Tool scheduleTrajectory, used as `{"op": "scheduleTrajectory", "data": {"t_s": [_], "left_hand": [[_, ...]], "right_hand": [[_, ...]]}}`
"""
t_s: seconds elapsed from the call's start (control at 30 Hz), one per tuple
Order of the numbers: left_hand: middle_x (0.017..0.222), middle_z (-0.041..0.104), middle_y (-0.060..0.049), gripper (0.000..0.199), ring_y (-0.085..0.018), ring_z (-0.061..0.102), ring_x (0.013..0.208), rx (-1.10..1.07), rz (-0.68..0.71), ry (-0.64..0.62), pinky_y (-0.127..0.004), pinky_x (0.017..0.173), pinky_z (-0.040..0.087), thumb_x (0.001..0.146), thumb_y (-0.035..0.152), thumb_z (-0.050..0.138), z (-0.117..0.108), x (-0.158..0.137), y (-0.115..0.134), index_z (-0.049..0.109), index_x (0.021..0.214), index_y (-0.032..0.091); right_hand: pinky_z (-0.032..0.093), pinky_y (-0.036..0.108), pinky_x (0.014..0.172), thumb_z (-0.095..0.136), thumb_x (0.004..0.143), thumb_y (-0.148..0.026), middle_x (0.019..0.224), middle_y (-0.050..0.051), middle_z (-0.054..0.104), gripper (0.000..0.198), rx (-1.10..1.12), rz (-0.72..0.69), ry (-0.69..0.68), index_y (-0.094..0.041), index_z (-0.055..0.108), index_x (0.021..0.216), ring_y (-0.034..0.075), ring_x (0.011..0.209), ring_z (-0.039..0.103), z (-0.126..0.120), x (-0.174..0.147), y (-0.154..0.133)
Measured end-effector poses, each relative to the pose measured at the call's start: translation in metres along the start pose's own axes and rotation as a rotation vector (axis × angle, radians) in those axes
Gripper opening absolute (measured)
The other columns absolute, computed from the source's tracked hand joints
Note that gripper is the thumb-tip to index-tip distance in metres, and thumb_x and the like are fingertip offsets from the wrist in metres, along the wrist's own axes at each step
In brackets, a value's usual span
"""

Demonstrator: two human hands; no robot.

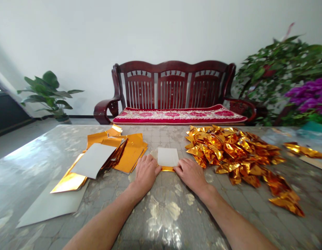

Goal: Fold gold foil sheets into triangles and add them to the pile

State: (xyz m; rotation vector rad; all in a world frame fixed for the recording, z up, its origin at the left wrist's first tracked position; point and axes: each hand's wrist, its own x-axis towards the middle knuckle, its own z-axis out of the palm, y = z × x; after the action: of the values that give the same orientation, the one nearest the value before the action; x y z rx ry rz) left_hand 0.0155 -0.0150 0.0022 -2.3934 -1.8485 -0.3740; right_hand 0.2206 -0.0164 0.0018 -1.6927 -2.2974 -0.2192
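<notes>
A sheet of gold foil paper [168,157] lies on the table between my hands, its pale back facing up. Along its near edge runs a narrow folded strip that shows gold. My left hand [147,170] pinches the left end of that strip, thumb toward the middle. At the right end, my right hand [190,171] grips the strip in the same way, fingers closed. Left of my hands is a loose stack of gold foil sheets [131,152], with a white-backed sheet [94,159] on top. Folded gold foil pieces [234,147] are heaped to the right.
The table [161,222] has a shiny patterned cover. Pale sheets [54,203] lie at its left. Clear plastic [278,135] and another gold piece [305,150] are at the far right. Beyond stand a wooden bench [172,86], a potted plant [50,92] and purple flowers [309,93].
</notes>
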Motion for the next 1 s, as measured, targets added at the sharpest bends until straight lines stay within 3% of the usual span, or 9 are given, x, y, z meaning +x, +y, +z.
{"op": "scheduleTrajectory", "data": {"t_s": [0.23, 0.37, 0.5, 0.6, 0.7, 0.87, 1.0], "left_hand": [[0.1, 0.061, -0.006, 0.026, -0.025, 0.054, 0.101, -0.057, -0.043, -0.016, -0.037, 0.085, 0.041, 0.091, 0.045, 0.058, -0.001, -0.001, -0.001, 0.065, 0.09, 0.02], [0.107, 0.059, -0.006, 0.028, -0.025, 0.053, 0.104, -0.144, -0.05, 0.041, -0.037, 0.089, 0.043, 0.086, 0.04, 0.066, 0.0, -0.001, -0.004, 0.064, 0.106, 0.021], [0.121, 0.056, -0.006, 0.028, -0.022, 0.049, 0.114, -0.258, 0.134, 0.095, -0.035, 0.099, 0.042, 0.089, 0.024, 0.062, 0.002, -0.001, -0.007, 0.064, 0.117, 0.025], [0.121, 0.059, -0.005, 0.03, -0.02, 0.05, 0.114, -0.283, 0.298, 0.016, -0.033, 0.097, 0.044, 0.094, 0.016, 0.05, -0.001, 0.0, -0.005, 0.067, 0.116, 0.028], [0.108, 0.064, -0.004, 0.029, -0.019, 0.053, 0.107, -0.245, 0.413, -0.096, -0.031, 0.092, 0.045, 0.098, 0.019, 0.045, -0.005, -0.001, 0.0, 0.067, 0.114, 0.028], [0.103, 0.064, -0.006, 0.024, -0.021, 0.056, 0.101, -0.107, 0.413, -0.141, -0.032, 0.09, 0.045, 0.097, 0.019, 0.046, -0.011, -0.009, 0.011, 0.062, 0.114, 0.023], [0.102, 0.063, -0.008, 0.019, -0.023, 0.056, 0.101, -0.043, 0.364, -0.121, -0.036, 0.089, 0.045, 0.097, 0.021, 0.046, -0.012, -0.016, 0.02, 0.061, 0.108, 0.02]], "right_hand": [[0.032, 0.03, 0.067, 0.056, 0.092, -0.036, 0.081, 0.003, 0.069, 0.026, 0.017, 0.035, 0.004, -0.021, 0.063, 0.072, 0.019, 0.079, 0.06, 0.002, -0.001, 0.003], [0.031, 0.029, 0.066, 0.056, 0.092, -0.036, 0.081, 0.003, 0.069, 0.026, 0.012, 0.044, 0.002, -0.021, 0.064, 0.072, 0.018, 0.079, 0.06, 0.003, -0.001, 0.003], [0.03, 0.029, 0.063, 0.057, 0.092, -0.036, 0.079, 0.002, 0.068, 0.026, 0.018, 0.061, 0.004, -0.021, 0.063, 0.072, 0.018, 0.078, 0.06, 0.002, 0.0, 0.002], [0.028, 0.03, 0.06, 0.057, 0.092, -0.037, 0.079, 0.002, 0.067, 0.026, 0.031, 0.08, 0.003, -0.021, 0.062, 0.072, 0.017, 0.075, 0.059, 0.001, 0.001, 0.001], [0.027, 0.029, 0.058, 0.057, 0.092, -0.038, 0.08, 0.002, 0.067, 0.026, 0.048, 0.094, 0.005, -0.021, 0.061, 0.072, 0.017, 0.074, 0.059, 0.002, 0.003, 0.001], [0.029, 0.028, 0.059, 0.059, 0.092, -0.041, 0.083, 0.001, 0.065, 0.024, 0.081, 0.124, 0.014, -0.022, 0.061, 0.077, 0.016, 0.077, 0.06, 0.007, 0.005, 0.004], [0.035, 0.028, 0.07, 0.057, 0.094, -0.037, 0.094, 0.004, 0.064, 0.018, 0.069, 0.078, 0.06, -0.021, 0.065, 0.092, 0.019, 0.088, 0.059, 0.006, 0.002, 0.006]]}}
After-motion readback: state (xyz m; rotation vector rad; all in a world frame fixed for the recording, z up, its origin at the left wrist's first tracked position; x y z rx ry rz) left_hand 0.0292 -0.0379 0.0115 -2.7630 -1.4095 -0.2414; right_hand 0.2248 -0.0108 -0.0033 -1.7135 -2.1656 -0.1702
